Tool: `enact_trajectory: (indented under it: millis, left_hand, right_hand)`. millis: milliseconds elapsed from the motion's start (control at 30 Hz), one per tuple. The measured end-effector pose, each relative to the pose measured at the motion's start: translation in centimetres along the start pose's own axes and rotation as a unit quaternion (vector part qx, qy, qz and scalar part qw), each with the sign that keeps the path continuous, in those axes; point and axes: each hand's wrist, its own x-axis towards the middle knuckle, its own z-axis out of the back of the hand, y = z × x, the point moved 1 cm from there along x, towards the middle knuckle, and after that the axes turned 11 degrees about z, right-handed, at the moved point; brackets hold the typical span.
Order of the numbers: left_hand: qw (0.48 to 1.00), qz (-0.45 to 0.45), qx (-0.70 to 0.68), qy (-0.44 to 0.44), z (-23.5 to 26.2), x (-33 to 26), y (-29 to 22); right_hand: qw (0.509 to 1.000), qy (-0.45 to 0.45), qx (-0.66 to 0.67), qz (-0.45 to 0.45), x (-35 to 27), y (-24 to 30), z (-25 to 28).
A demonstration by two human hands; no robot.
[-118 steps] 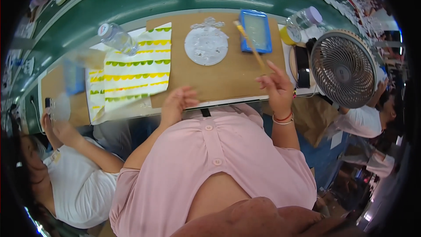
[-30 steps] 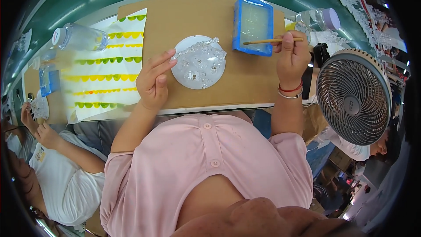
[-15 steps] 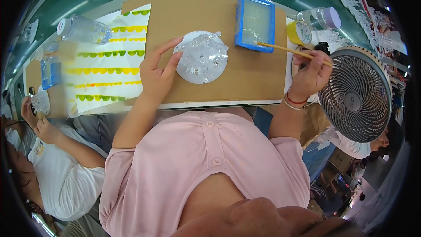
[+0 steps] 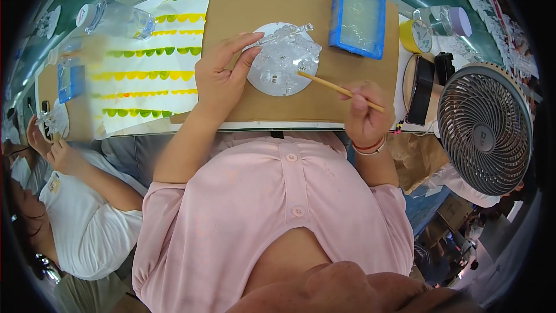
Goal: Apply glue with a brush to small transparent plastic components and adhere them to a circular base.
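A clear plastic ornament [image 4: 278, 58] with a long clear stem lies over a round white disc [image 4: 267, 88] on the brown board. My left hand [image 4: 223, 78] pinches the left end of the clear piece between thumb and fingers. Between the fingertips of my right hand [image 4: 369, 113] is a thin wooden stick [image 4: 331, 86], slanting up to the left. Its tip reaches the lower right part of the clear ornament; whether it touches is too fine to tell. Beyond the stick, to the right, stands a blue-rimmed tray [image 4: 379, 20] with pale, translucent contents.
A white sheet with green and yellow scalloped strips [image 4: 153, 75] lies left, near a clear bottle [image 4: 124, 20]. At right are a yellow tape roll [image 4: 416, 36], a lidded clear jar [image 4: 443, 21], a black case [image 4: 420, 88] and a fan [image 4: 485, 133]. A co-worker [image 4: 87, 214] sits at left.
My right hand has moved left and nearer, carrying the stick's tip from the blue tray to the clear ornament. My left hand keeps its pinch. The whole view has shifted slightly.
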Motion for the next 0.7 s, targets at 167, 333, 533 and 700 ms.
enact_trajectory:
  millis: [167,333,533,700]
  left_hand:
    - [1.0,-0.003,-0.008,-0.013,-0.1,0.0,0.0]
    - [1.0,-0.019,-0.007,-0.01,-0.1,0.1,0.2]
    - [1.0,-0.026,-0.009,-0.009,-0.2,0.1,0.5]
    - [0.998,-0.065,-0.007,-0.009,-0.3,0.2,0.9]
  right_hand:
    - [0.995,0.05,-0.045,0.078,1.3,0.2,-1.6]
    - [0.992,0.071,-0.053,0.086,2.0,0.5,-1.9]
    - [0.981,0.094,-0.106,0.132,3.2,0.8,-2.4]
    - [0.985,0.095,-0.089,0.116,3.3,0.5,-2.2]
